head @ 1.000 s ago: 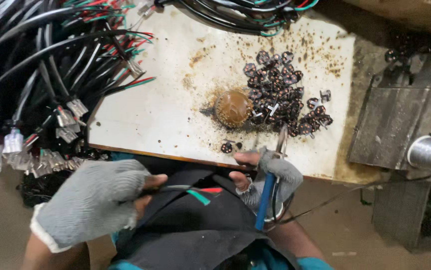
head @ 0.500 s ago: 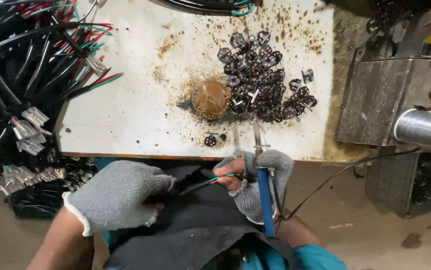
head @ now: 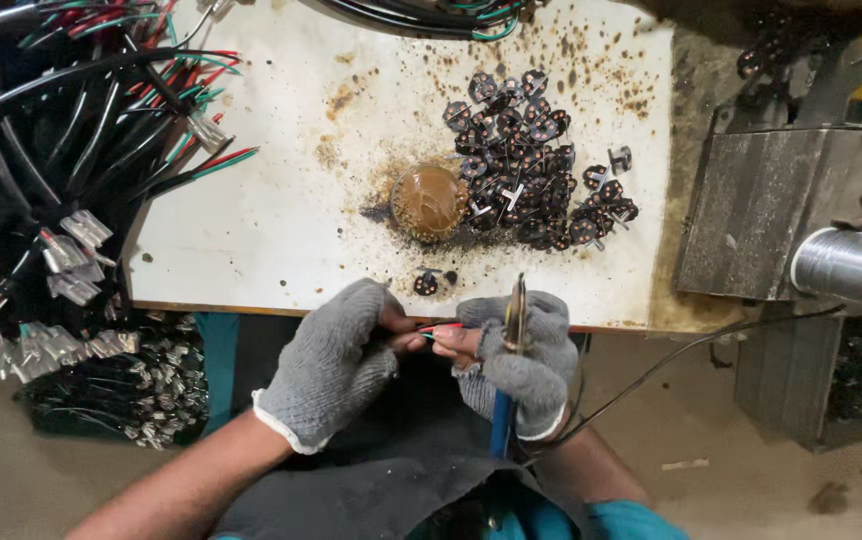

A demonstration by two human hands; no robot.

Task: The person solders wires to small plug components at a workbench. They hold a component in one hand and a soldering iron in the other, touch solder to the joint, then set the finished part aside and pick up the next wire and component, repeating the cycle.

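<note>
Far left, bundles of black cable with red and green cores (head: 71,130) are draped over the surface edge, and clusters of clear and metal terminal connectors (head: 61,265) hang below them; many of these leads already carry terminals, so a large stock looks prepared, though how many remain cannot be told. The white surface (head: 271,230), stained with brown flecks, is seen next. The left hand (head: 336,360), in a grey knit glove with bare fingertips, is held just below the surface edge, its fingers pinched together on the thin red and green wire ends (head: 439,328). A brown, dome-shaped pot of what is judged to be flux or paste (head: 429,202) sits near the surface middle, and two small dark pieces (head: 429,283) lie close to the edge just above the hands. The right hand (head: 521,355), also gloved, meets the left at the wire ends; its fingers are closed around a blue-handled tool (head: 503,420) whose metal tip (head: 519,300) points up toward the surface. A pile of small dark plug inserts with copper pins (head: 531,170) lies right of the pot; it is judged to be unused stock, so much of the work appears left. Farther right, a grey metal block (head: 761,230) and a spool of silver wire (head: 851,265) are seen, the latter possibly solder.
</note>
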